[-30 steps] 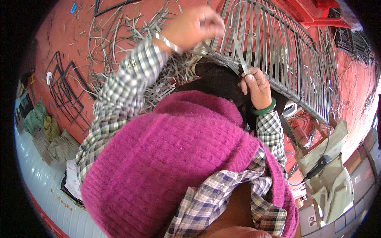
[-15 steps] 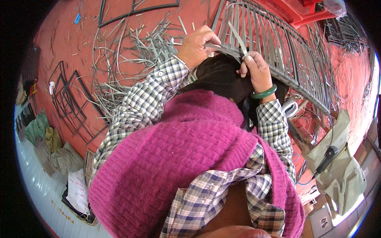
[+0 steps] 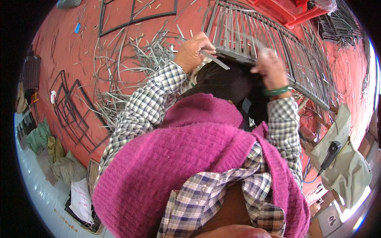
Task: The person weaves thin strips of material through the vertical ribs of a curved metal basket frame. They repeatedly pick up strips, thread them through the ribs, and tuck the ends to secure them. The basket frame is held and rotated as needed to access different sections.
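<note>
My left hand (image 3: 193,50) is closed on a flat grey strip (image 3: 217,60), whose free end slants down to the right over my dark-clothed lap. My right hand (image 3: 272,69), wearing a green bangle (image 3: 277,91), is smeared by motion. From its fingers a second, pale strip (image 3: 250,39) seems to run up and left, also blurred. Just beyond both hands lies a dark frame (image 3: 289,47) strung with many grey strips side by side. Its near edge passes between my hands.
Loose grey strips (image 3: 152,55) lie heaped on the red floor left of my hands. Black frames (image 3: 137,20) rest farther off and at the left (image 3: 75,103). A red plastic stool (image 3: 285,14) stands at the far right, and a corded black tool (image 3: 330,154) lies on pale cloth.
My right hand has swung right, away from my left hand, taking its pale strip along. The strip in my left hand now points down to the right, its end free.
</note>
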A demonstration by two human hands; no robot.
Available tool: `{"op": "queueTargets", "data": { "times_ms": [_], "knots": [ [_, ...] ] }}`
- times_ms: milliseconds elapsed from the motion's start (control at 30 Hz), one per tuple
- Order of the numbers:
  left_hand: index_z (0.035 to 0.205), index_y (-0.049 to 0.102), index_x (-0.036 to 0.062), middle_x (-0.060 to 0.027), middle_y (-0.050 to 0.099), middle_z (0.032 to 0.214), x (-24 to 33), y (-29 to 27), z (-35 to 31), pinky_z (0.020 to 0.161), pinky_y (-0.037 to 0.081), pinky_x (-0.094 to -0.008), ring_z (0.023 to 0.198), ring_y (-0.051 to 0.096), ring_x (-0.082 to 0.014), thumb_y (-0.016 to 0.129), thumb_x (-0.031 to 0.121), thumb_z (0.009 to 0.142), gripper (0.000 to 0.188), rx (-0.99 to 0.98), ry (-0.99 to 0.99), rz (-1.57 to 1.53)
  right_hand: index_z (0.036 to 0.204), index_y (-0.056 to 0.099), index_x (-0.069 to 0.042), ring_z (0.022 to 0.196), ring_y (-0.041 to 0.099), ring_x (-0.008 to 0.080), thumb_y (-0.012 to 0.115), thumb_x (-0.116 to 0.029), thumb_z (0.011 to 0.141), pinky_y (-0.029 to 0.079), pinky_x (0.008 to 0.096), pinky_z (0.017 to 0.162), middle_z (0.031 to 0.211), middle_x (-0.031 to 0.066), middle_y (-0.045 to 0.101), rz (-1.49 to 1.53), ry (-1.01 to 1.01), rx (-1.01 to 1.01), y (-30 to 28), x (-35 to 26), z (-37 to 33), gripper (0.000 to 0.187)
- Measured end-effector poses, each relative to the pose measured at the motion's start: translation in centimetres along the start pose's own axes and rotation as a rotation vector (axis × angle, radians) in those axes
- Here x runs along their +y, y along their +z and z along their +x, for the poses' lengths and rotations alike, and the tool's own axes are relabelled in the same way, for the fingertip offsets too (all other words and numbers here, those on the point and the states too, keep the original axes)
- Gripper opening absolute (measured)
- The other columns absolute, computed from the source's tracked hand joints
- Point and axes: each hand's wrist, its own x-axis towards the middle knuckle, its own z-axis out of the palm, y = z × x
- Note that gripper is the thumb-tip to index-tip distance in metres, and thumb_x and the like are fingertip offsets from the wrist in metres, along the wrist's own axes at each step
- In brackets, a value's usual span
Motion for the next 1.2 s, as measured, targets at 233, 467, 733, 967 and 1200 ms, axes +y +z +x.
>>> {"op": "queueTargets", "data": {
  "times_ms": [233, 467, 733, 967, 1200],
  "knots": [
    [0.105, 0.067, 0.0184, -0.0047, 0.054, 0.082, 2.2, -0.1, 1.2, 0.065, 0.049, -0.0277, 0.073, 0.060, -0.0161, 0.075, 0.025, 0.073, 0.034, -0.084, -0.073, 0.349, 0.086, 0.051, -0.008, 0.057, 0.038, 0.0087, 0.057, -0.020, 0.092, 0.042, 0.0258, 0.063, 0.073, 0.0016, 0.051, 0.641, -0.206, 0.552, -21.9, -5.0, -8.0, 0.014],
    [0.105, 0.066, 0.0165, -0.0026, 0.062, 0.091, 2.2, 0.1, 1.7, 0.070, 0.051, -0.0281, 0.080, 0.063, -0.0189, 0.073, 0.026, 0.074, 0.033, -0.210, -0.111, 0.158, 0.104, 0.055, -0.002, 0.072, 0.057, 0.0188, 0.065, -0.008, 0.079, 0.049, 0.0364, 0.069, 0.086, 0.0093, 0.060, -0.444, -0.067, 0.977, -31.5, 12.0, -11.6, 0.028],
    [0.100, 0.068, 0.0132, -0.0035, 0.063, 0.084, 2.9, 0.8, 1.7, 0.068, 0.049, -0.0279, 0.075, 0.061, -0.0159, 0.074, 0.026, 0.074, 0.029, -0.158, -0.230, 0.141, 0.103, 0.058, 0.008, 0.090, 0.060, 0.0288, 0.052, -0.015, 0.089, 0.050, 0.0387, 0.083, 0.098, 0.0195, 0.062, 0.339, -0.162, 1.080, -53.8, 3.9, -23.6, 0.028],
    [0.097, 0.068, 0.0114, -0.0030, 0.064, 0.083, 3.8, 1.0, 2.1, 0.065, 0.048, -0.0279, 0.071, 0.062, -0.0144, 0.076, 0.022, 0.072, 0.028, -0.203, -0.464, 0.080, 0.128, 0.043, 0.003, 0.098, 0.059, 0.0226, 0.050, -0.020, 0.093, 0.047, 0.0330, 0.085, 0.115, 0.0177, 0.058, 0.332, 0.130, 0.216, -20.5, 6.6, -9.9, 0.043],
    [0.094, 0.069, 0.0107, -0.0026, 0.065, 0.083, 3.6, 1.2, 2.3, 0.066, 0.049, -0.0280, 0.074, 0.063, -0.0141, 0.076, 0.022, 0.071, 0.027, -0.153, -0.296, 0.180, 0.127, 0.042, 0.006, 0.074, 0.061, 0.0133, 0.053, -0.021, 0.093, 0.054, 0.0239, 0.063, 0.095, 0.0108, 0.063, 0.542, 0.398, -0.080, -1.1, -0.6, -0.9, 0.044]
  ]
}}
